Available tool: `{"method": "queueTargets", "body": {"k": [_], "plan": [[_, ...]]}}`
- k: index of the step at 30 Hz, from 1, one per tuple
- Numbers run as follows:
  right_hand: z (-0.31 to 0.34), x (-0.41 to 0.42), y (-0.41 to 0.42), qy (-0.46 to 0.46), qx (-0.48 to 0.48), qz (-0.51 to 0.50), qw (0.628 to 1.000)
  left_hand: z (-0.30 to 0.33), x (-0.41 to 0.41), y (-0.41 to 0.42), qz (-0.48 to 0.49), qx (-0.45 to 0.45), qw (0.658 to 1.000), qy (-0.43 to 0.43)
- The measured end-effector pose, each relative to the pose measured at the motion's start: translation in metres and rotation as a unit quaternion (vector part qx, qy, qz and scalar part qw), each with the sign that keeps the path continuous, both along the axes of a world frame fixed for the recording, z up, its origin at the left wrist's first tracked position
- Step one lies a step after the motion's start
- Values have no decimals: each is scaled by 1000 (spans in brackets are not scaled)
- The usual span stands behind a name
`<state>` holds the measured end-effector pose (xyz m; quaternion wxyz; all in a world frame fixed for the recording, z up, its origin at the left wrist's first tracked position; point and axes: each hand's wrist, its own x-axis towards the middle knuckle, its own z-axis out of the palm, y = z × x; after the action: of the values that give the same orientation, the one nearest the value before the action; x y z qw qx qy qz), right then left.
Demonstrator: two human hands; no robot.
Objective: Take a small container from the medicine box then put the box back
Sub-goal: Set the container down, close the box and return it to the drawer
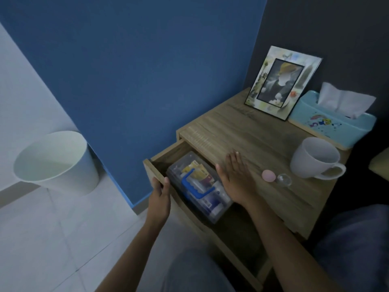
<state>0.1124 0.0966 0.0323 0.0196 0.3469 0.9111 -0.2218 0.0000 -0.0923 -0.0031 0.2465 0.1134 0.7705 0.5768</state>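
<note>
The clear plastic medicine box (207,204) with a blue handle lies inside the pulled-out drawer (156,163) of a wooden bedside table (248,131). My left hand (161,191) grips the drawer's front panel at its left end. My right hand (235,175) hovers flat with fingers spread over the table's front edge, just right of the box, holding nothing. A small clear container (284,179) sits on the tabletop beside a small pink round lid (268,175), to the right of my right hand.
A white mug (315,158) stands on the table's right side. A picture frame (282,82) and a light blue tissue box (330,121) stand at the back. A white waste bin (56,161) stands on the tiled floor at left, against the blue wall.
</note>
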Motion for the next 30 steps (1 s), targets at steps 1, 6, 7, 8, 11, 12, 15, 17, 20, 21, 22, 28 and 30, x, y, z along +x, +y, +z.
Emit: {"method": "queueTargets", "body": {"k": [1,6,7,8,11,12,15,17,20,21,22,28,30], "plan": [[0,0,0,4,-2,0,1000,-1,-2,2,-6,-5,1000,3],[-3,0,3,14,-4,0,1000,-3,-11,20,-39,-26,999,-19],[-5,-1,3,14,0,0,1000,-3,-13,24,-47,-26,998,-18],[-7,-1,4,13,7,-1,1000,-4,-15,29,-54,-27,998,-15],[-13,-2,5,9,33,-1,999,-4,-20,42,-72,-29,997,-13],[-15,-1,5,9,40,-1,999,-5,-21,46,-81,-26,996,-16],[-17,-2,5,22,39,-8,999,-4,-25,58,-113,-5,993,-25],[-15,-2,5,22,36,-10,999,-3,-27,65,-115,0,993,-29],[-14,-3,4,16,40,-7,999,0,-31,75,-130,14,991,-41],[-14,-3,4,13,42,-7,999,1,-32,79,-137,17,989,-48],[-14,-2,4,10,45,-5,999,3,-32,82,-140,15,989,-53],[-12,-4,3,-6,53,-4,999,3,-36,94,-180,-7,983,-43],[-10,-4,3,-5,48,-2,999,4,-38,96,-205,-9,978,-43]]}}
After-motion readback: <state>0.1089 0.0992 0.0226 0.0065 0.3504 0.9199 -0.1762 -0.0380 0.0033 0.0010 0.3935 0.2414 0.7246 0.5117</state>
